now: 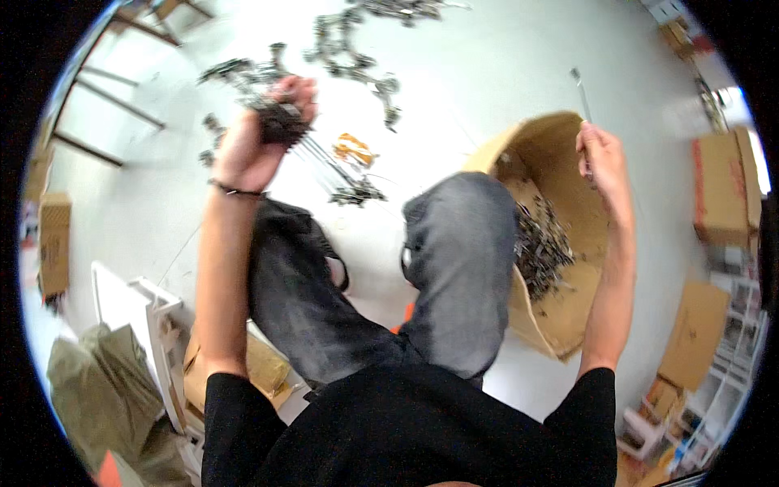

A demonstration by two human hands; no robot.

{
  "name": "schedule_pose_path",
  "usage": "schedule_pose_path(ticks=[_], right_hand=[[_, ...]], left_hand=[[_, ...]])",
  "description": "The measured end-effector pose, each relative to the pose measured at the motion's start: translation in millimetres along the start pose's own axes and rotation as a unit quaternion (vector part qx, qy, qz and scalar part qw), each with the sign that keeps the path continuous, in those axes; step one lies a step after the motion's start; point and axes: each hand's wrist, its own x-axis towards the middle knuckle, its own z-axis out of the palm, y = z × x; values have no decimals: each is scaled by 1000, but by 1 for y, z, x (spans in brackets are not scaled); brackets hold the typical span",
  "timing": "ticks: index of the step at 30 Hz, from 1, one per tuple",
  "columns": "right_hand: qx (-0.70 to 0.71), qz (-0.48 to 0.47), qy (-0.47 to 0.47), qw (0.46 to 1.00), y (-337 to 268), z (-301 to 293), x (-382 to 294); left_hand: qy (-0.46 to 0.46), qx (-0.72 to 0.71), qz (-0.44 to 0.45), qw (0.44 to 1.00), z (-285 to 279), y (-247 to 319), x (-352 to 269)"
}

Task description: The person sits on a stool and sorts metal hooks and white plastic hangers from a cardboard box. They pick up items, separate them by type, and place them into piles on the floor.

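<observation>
Raised at the upper left, my left hand (pixel 271 131) is closed around a bundle of thin metal rods (pixel 322 155) with dark ends; motion blur hides their detail. My right hand (pixel 599 155) grips one slim metal rod (pixel 583 97) that points up and away, above the far rim of a large cardboard container (pixel 566 140). Inside that container lies a heap of small dark metal parts (pixel 541 249). More groups of similar metal pieces (pixel 338 45) lie on the pale floor ahead of me, and a crumpled orange-and-white wrapper (pixel 354 150) is near the bundle.
A dark metal frame (pixel 115 103) stands at the upper left. Behind my left arm are a white frame (pixel 155 304), an open cardboard box (pixel 261 365) and olive cloth (pixel 100 389). Cardboard boxes (pixel 721 189) and a white rack (pixel 721 365) line the right side.
</observation>
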Motion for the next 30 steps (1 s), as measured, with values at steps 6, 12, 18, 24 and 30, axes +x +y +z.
schedule_pose_path(ticks=[6,12,18,24,30], right_hand=[[325,-187,-289,881,-176,106,-20],[284,-180,-299,893,-216,210,2],[170,-185,-296,922,-206,242,22],[-24,-476,-263,839,-187,293,56],[8,-221,-576,787,-186,210,52]], left_hand=[[-46,19,-25,998,45,-7,-6],[29,35,5,999,42,-15,-2],[32,48,-35,998,43,-15,-1],[54,103,-38,992,23,-11,-6],[56,77,-101,990,34,-12,-15]])
